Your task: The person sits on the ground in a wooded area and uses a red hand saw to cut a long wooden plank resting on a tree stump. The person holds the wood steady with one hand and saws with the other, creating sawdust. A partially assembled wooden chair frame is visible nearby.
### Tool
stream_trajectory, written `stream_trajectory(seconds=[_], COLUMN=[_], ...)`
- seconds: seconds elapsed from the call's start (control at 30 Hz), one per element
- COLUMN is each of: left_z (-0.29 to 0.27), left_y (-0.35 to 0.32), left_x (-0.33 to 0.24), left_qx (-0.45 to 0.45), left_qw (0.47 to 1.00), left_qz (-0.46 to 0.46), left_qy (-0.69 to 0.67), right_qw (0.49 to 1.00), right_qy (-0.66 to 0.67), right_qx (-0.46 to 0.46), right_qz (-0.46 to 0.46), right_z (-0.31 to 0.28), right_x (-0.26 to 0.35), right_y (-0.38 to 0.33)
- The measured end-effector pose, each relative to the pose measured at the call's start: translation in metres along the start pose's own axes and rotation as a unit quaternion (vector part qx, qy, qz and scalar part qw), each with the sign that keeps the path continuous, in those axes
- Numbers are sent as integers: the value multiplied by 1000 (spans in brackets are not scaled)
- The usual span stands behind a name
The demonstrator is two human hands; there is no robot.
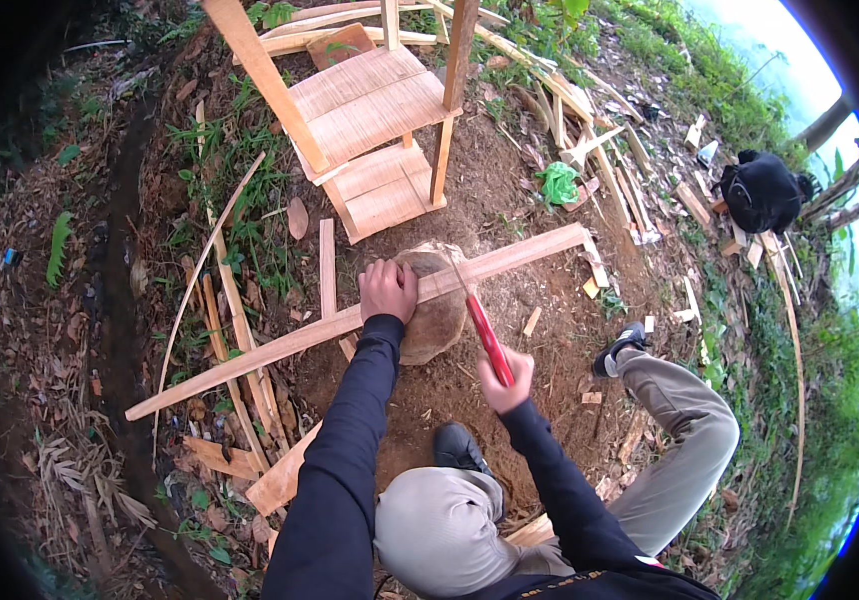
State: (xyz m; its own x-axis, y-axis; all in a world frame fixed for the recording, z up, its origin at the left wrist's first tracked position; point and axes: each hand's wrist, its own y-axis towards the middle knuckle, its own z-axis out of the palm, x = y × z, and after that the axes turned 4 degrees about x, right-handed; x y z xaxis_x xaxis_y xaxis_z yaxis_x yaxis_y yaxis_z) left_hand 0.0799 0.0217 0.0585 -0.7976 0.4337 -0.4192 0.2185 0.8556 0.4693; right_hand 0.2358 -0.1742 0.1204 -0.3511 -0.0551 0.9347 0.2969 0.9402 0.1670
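Right now a long wooden slat [350,322] lies across a rounded stone [437,318] on bare dirt, slanting from lower left of the stone to upper right of it. The left hand [388,290] presses the slat down just left of the stone's top, its fingers curled together over the wood. The right hand [506,385], below and right of the stone, has its fingers clamped on the red handle of a saw [485,330], whose blade meets the slat over the stone. Cutting cleanly here probably calls for steady downward pressure and strokes close to the supported spot. Above the stone stands an unfinished wooden chair [370,120]; offcuts lie scattered right of it.
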Motion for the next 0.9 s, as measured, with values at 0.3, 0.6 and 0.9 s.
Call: stream_trajectory(seconds=[0.3,0.6,0.9], left_z=[2,2,3], left_y=[-2,0,-2], left_x=[1,-1,3], left_qx=[-12,-10,-13], left_qw=[1000,1000,1000], left_qz=[-11,14,-7], left_qy=[-1,-2,-5], right_qw=[996,1000,998], right_qy=[-66,2,-50], right_qx=[55,-4,24], right_qz=[38,-21,23], right_z=[-65,-6,-57], right_x=[8,-1,14], right_y=[-150,-14,-143])
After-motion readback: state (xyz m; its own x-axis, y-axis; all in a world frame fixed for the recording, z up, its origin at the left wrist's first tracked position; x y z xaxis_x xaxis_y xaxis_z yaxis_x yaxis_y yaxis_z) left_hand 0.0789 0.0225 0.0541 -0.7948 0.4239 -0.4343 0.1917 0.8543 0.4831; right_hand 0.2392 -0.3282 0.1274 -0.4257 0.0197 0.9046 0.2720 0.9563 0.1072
